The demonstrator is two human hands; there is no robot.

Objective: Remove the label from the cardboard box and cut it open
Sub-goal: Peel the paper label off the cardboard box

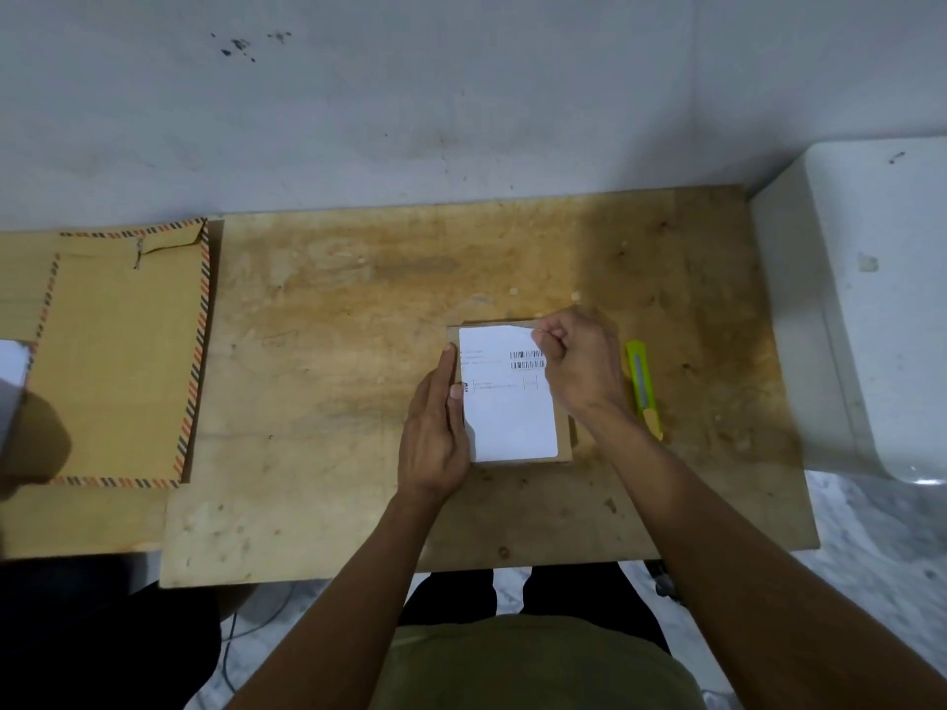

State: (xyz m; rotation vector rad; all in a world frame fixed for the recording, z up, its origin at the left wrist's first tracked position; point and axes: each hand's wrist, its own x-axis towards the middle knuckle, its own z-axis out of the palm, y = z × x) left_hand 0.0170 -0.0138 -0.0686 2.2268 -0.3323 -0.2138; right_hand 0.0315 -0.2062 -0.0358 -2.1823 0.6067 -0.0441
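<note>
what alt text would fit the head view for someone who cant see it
The right hand pinches the far right corner of the white label on a small cardboard box; the left hand steadies the box's left edge. A yellow-green utility knife lies right.

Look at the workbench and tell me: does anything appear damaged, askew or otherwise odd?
Only the label on the cardboard box: its far right corner is lifted and pinched by the right hand, so that edge looks ragged. The left hand steadies the box. The utility knife lies untouched beside it.
</note>
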